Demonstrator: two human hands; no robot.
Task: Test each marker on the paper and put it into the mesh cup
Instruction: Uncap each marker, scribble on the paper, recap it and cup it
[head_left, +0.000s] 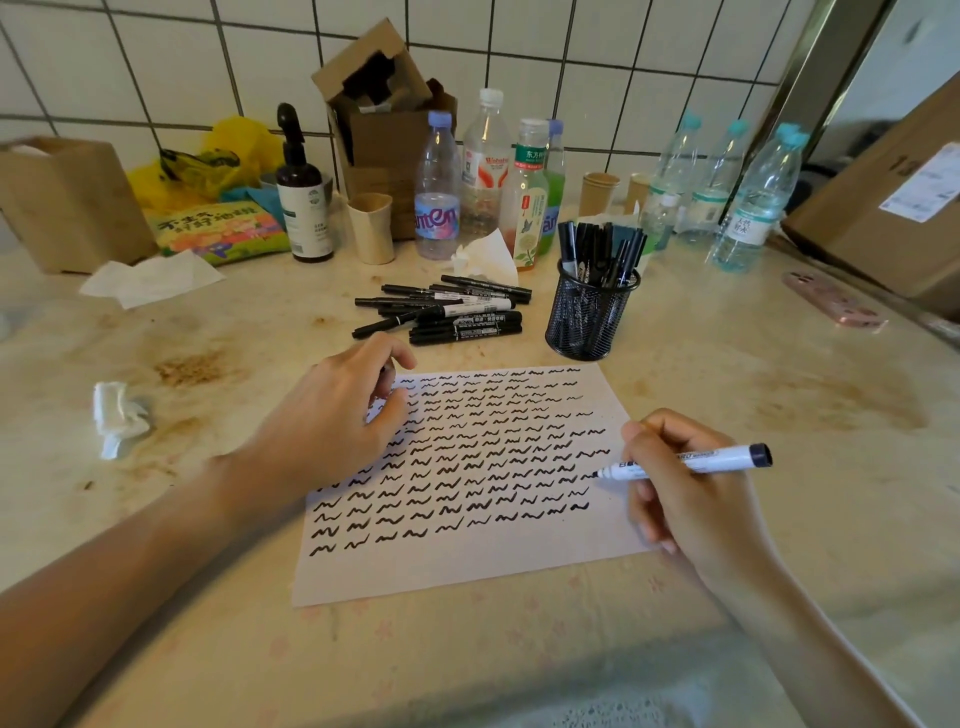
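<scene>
**Fingers wrapped on a marker, tip down on the squiggle sheet**

Fingers first: the right hand (691, 488) has its fingers (662, 434) curled round a white-barrelled marker with a dark end cap (691, 460), pinched like a pen, and the tip is set against the right edge of the sheet. The left hand (332, 421) is laid on the sheet's upper left corner with the fingers bent under; something dark may be tucked in there, but whether anything is held can't be told.

Everything is spread on a stained, cream-coloured stone-look countertop (779, 384). On it, between the two hands, a white sheet of paper (467, 571) is covered with rows of black zigzag test marks, only its bottom strip left bare.

Just beyond the paper's top right corner, a black round wire-mesh cup (589, 317) is stood upright, with a bunch of dark markers (602, 249) stuck in it. Left of the cup, near the paper's top edge, a loose pile of black markers with white labels (447, 312) is lying flat.

Further back by the tiled wall, clear plastic bottles (485, 156) and a brown cardboard box (379, 130) are lined up. A crumpled white tissue (117, 415) is left well off to the left.
</scene>
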